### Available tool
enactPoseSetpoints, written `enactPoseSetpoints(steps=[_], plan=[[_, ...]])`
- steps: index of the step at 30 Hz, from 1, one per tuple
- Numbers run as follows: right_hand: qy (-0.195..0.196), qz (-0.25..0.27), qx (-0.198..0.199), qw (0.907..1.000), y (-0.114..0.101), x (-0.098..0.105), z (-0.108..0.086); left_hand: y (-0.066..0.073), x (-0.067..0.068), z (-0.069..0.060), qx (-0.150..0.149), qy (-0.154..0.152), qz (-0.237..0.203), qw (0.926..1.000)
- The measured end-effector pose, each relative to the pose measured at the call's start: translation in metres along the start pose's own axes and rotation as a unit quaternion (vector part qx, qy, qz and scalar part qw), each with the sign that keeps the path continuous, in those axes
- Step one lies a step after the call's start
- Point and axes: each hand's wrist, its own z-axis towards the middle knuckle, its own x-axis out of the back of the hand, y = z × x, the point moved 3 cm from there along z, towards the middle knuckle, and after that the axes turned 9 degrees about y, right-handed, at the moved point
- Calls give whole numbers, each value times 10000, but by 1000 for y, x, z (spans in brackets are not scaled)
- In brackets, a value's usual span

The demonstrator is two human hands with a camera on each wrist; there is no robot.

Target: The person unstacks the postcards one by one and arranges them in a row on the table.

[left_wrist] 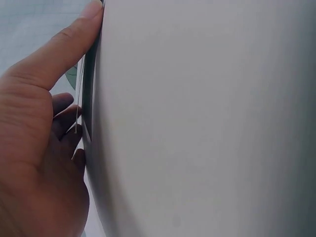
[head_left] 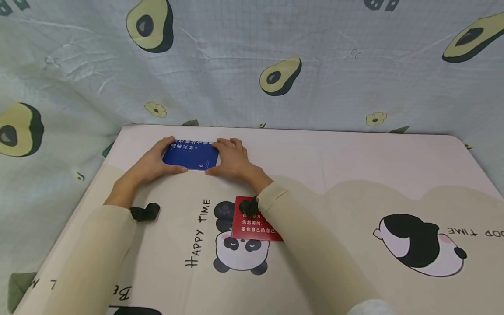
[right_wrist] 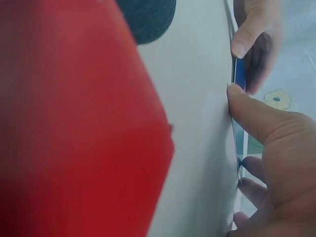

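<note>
A blue booklet with white writing lies near the far edge of the table, between both hands. My left hand grips its left end, thumb along the near edge and fingers at the far corner. At the other end, my right hand holds it the same way. In the right wrist view a thin blue strip of the booklet shows between the left hand and the right hand. The left wrist view has the left hand at the booklet's edge, its cover hidden.
A red booklet with white writing lies under my right forearm, partly covered by the sleeve and a black wrist strap. The tablecloth bears panda drawings and lettering. An avocado-print curtain hangs behind the table.
</note>
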Motion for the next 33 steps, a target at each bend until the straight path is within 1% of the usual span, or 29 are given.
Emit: enactPoseSetpoints(steps=[6,13,17,22,27,30,33], plan=[[-60,30,-56,10000,1,-1,-2,-2,-3,-1,21,-66,-10,10000],[-10,16,-62,10000,2,2,-2,-1,-4,3,56,-72,-29,10000],[3,45,-89,10000,3,3,-2,0,-4,5,79,-79,31,9999],[-50,111,-46,9999,4,7,-2,1,-4,6,114,-84,67,9999],[-131,200,68,9997,5,22,-4,7,-4,5,42,-126,77,9999],[-87,203,179,9996,5,36,-9,13,-4,5,1,-142,224,9996],[-37,67,352,9993,6,49,-15,18,-3,5,67,-138,385,9991]])
